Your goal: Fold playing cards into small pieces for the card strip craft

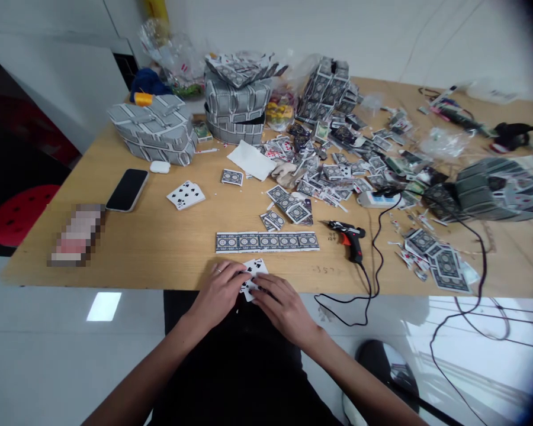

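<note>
At lower centre, pinching a playing card [256, 266] at the edge of the desk [128, 275]

Head view: gripping it with bent fingers [233, 270] of left hand [217, 291] and right hand [285, 303], from either side. Facing a patterned card strip [267, 242] just above, and a glue gun [352, 233] right of centre.

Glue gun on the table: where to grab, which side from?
By the black handle, probably best with the right hand coming from the near table edge. The glue gun lies on its side, handle angled toward that edge, nozzle pointing left, away from the grip. Clear the cable trailing from the handle's base.
</note>
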